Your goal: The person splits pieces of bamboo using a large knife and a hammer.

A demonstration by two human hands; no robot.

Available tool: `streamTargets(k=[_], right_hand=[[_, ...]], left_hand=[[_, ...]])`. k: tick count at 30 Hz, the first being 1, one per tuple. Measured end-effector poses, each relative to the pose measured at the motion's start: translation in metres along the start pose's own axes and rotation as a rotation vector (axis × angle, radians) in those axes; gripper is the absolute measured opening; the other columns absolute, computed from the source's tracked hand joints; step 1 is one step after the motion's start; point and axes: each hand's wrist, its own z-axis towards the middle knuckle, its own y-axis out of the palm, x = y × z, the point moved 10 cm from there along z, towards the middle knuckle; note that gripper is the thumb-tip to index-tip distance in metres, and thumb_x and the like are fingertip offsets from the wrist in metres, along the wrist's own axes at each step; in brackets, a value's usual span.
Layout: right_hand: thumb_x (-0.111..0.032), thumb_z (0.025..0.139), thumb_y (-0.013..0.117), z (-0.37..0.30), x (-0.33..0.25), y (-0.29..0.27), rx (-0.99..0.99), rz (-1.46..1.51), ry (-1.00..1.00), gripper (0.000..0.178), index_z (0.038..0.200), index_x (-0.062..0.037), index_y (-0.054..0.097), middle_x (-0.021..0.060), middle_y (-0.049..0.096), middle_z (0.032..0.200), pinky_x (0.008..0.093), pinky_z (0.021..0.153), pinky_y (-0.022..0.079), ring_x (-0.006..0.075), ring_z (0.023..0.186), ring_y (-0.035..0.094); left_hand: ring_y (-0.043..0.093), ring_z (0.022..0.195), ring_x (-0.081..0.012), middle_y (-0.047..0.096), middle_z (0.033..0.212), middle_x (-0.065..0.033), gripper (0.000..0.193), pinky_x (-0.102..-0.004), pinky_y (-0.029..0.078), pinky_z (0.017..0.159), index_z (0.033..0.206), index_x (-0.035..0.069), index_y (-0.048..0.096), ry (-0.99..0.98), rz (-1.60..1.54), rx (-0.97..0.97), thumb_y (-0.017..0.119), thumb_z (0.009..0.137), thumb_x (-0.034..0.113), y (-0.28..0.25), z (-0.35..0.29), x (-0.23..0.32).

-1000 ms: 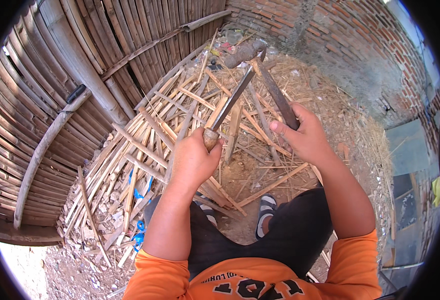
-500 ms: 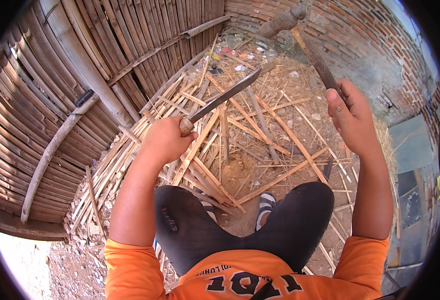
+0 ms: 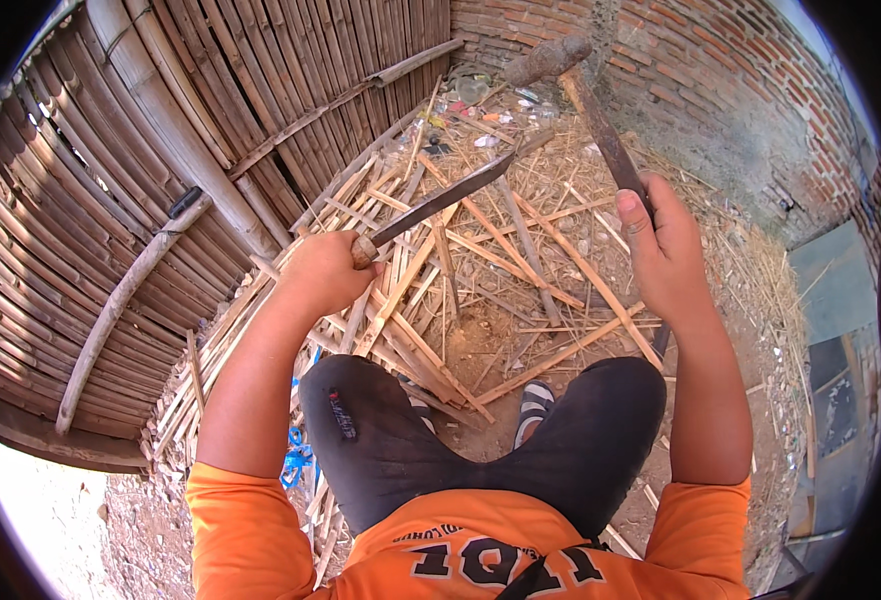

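My left hand point(image 3: 322, 272) is closed round the short wooden handle of a machete point(image 3: 442, 203). The long dark blade slants up and to the right, away from me, above the wood strips. In my right hand point(image 3: 666, 250) is the lower end of a worn wooden handle, the handle of a hammer point(image 3: 605, 130). Its rusty head is raised at the far side, beyond the machete's tip and apart from the blade. Below both tools lie many split wood strips point(image 3: 490, 225), scattered and crossing one another on the dirt.
A bamboo slat wall point(image 3: 290, 70) with thick poles runs along the left. At the far right stands a brick wall point(image 3: 700, 60). Litter point(image 3: 485, 110) lies in the far corner, blue ribbon point(image 3: 298, 458) beside my left leg, and grey panels point(image 3: 840, 285) at the right.
My right hand and the hammer have shifted left and slightly down, bringing the head closer to the machete's tip. The machete's tip has dipped a little. Both grips stay closed.
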Motion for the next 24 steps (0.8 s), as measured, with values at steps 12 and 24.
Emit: streamTargets(k=[12,24], right_hand=[[-0.044,0.105,0.052,0.009,0.022,0.019,-0.045,0.001,0.101,0.045,0.096,-0.0008,0.057,0.0194,0.058,0.068,0.0472,0.062,0.044,0.0345,0.063,0.058],[-0.042,0.104,0.052,0.016,0.01,0.01,-0.049,-0.084,0.103,0.043,0.104,0.0002,0.059,0.0225,0.062,0.072,0.0489,0.066,0.048,0.0405,0.069,0.063]], left_hand=[[0.065,0.098,-0.0453,0.069,0.096,-0.027,0.038,-0.0514,0.051,0.087,0.1,-0.002,0.067,0.022,0.044,0.029,0.072,0.086,0.032,0.003,-0.003,0.003],[0.068,0.094,-0.0416,0.072,0.094,-0.0232,0.026,-0.0493,0.054,0.086,0.098,0.002,0.068,0.027,0.071,0.007,0.069,0.084,0.024,0.005,-0.01,0.018]])
